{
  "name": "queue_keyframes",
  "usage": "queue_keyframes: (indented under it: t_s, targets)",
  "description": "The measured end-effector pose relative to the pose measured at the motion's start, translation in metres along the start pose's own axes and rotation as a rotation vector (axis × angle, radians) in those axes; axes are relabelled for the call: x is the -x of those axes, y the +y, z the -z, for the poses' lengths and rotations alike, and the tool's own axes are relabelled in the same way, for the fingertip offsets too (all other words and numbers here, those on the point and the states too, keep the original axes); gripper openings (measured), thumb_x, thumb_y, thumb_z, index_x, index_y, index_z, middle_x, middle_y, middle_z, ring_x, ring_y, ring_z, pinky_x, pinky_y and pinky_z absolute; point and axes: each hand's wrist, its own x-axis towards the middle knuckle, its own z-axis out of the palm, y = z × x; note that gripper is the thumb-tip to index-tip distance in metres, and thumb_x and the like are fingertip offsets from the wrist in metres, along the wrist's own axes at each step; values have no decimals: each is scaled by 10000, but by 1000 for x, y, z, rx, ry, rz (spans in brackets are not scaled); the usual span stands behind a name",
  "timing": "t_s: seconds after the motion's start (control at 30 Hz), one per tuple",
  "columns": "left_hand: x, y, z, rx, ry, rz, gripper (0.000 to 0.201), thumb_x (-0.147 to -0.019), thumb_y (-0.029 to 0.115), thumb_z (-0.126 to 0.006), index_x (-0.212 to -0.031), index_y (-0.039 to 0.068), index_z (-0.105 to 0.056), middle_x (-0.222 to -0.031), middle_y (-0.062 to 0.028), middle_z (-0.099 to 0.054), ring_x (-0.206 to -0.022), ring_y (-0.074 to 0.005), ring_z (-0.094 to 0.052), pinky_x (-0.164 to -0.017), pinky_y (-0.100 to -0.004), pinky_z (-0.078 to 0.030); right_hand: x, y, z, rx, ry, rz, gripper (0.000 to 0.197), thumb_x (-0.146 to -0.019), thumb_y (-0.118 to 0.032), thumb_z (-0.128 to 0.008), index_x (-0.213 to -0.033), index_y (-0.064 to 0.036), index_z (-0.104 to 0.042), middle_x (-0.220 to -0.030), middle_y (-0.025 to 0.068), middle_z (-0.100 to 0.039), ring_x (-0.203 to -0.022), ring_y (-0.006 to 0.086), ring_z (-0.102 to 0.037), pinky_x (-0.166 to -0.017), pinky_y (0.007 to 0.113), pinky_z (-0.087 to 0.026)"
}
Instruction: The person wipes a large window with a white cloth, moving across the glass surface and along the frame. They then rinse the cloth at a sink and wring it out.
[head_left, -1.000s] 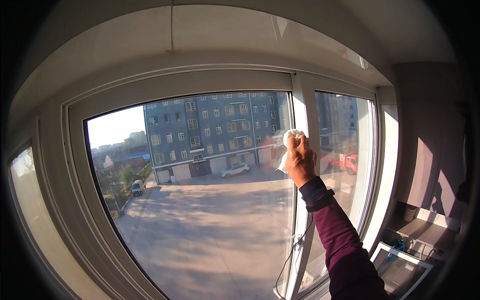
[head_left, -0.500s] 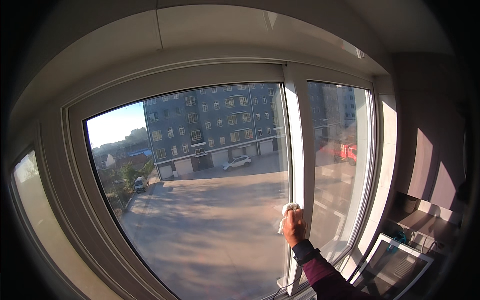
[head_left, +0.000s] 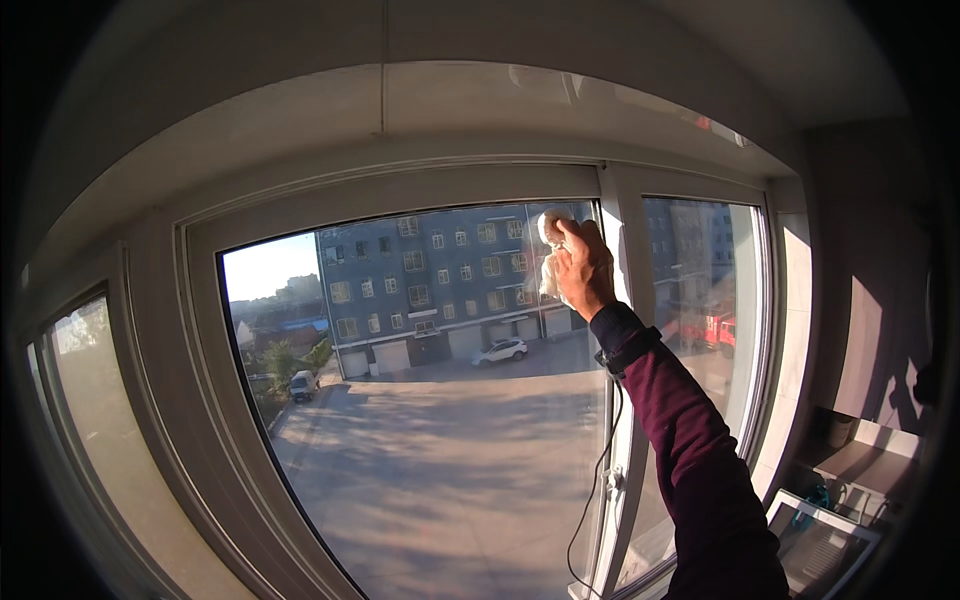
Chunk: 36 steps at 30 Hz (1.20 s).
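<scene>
My right hand is closed around a crumpled white cloth, held up against the upper right part of the large window pane. Its knuckles are close to the white upright frame between the two panes. The arm is raised, in a dark maroon sleeve, with a black band at the wrist. From that band a thin black cable hangs down in front of the glass. My left hand is out of the picture.
A narrower pane stands right of the upright, which carries a window handle. At lower right are a white-framed panel and a shelf. Another window is at the left. Outside lie a yard, buildings and a white car.
My right hand has moved up the glass with the cloth, from low beside the upright to near the pane's top corner. The view has tilted upward, and more of the sleeve shows.
</scene>
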Motion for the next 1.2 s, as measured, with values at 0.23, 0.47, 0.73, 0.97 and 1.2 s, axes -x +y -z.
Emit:
queue_keyframes:
  t_s: [0.23,0.47,0.73,0.97,1.2]
  targets:
    - [0,6,10,-9,-20,-2,492,-909,495,-765,-1192,94,-741,-1183,-203,-738,-1037,-388,-737,-871,-495,-606,80,-26,3,-14,-171,-38,310,-821,50,-703,-1095,-52,-602,-966,175,-607,-971,416,-613,-766,482,-556]
    - [3,5,10,-11,-6,15,495,-906,497,-769,-1189,91,-740,-1185,-207,-736,-1034,-391,-737,-868,-497,-607,361,-105,88,-73,-443,-85,313,-839,20,-724,-1109,-98,-619,-957,148,-632,-944,412,-612,-734,487,-579]
    - [7,-1,6,3,10,20,499,-902,498,-773,-1185,89,-738,-1186,-212,-733,-1030,-394,-737,-864,-498,-607,229,-72,60,-132,-303,-231,441,-766,91,-706,-1189,-20,-652,-972,171,-650,-948,386,-636,-796,456,-544]
    - [10,-6,-1,24,8,27,502,-899,499,-776,-1182,87,-736,-1188,-216,-730,-1027,-396,-737,-861,-500,-608,-18,-20,-21,-264,-105,-19,498,-790,133,-684,-1262,-19,-638,-1068,189,-632,-987,406,-642,-839,460,-565]
    - [8,-13,-6,21,9,17,505,-896,501,-780,-1178,84,-734,-1189,-220,-728,-1024,-399,-737,-858,-501,-608,204,-94,27,-144,-403,-71,521,-765,75,-745,-1254,-43,-608,-1059,180,-586,-889,408,-667,-743,466,-585]
